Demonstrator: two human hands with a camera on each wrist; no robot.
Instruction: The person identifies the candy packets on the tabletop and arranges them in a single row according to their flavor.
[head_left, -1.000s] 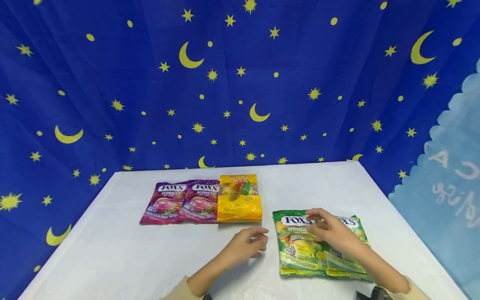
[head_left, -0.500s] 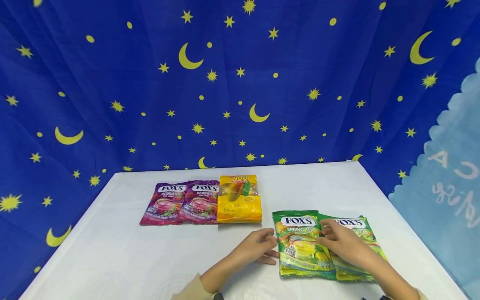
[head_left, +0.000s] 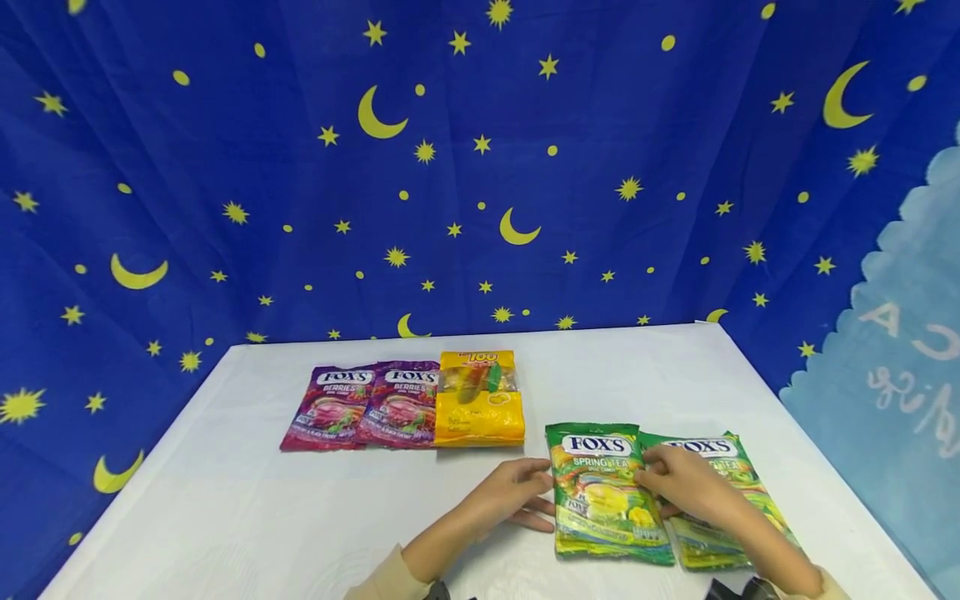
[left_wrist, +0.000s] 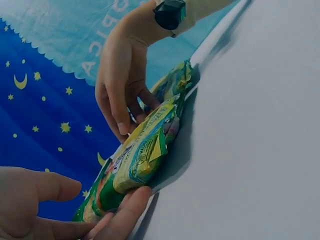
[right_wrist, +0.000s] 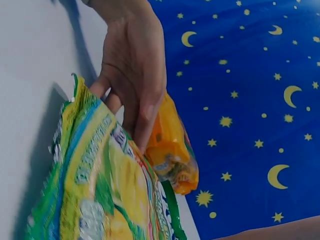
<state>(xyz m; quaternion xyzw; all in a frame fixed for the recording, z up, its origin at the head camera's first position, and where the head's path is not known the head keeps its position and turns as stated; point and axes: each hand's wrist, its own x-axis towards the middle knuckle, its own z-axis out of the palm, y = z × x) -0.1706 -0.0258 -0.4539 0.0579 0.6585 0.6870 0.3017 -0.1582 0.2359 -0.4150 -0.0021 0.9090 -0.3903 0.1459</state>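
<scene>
Two green Fox's Spring Tea candy bags lie side by side at the right of the table in the head view. My left hand is at the left edge of the left green candy bag; its fairly straight fingers touch that edge in the left wrist view. The right hand is between the bags, its loosely bent fingertips at the left bag's right edge and its palm over the right green candy bag, partly hiding it. The right wrist view shows the left bag close up, with the left hand beyond.
Two purple Fox's Berries candy bags overlap toward the back left of the white table. A yellow candy bag lies against their right side. Behind the table hangs a blue cloth with moons and stars.
My left hand has moved right to the left green bag's edge. The right hand has shifted right off that bag's face, and the right green bag has slid right, opening a narrow gap.
</scene>
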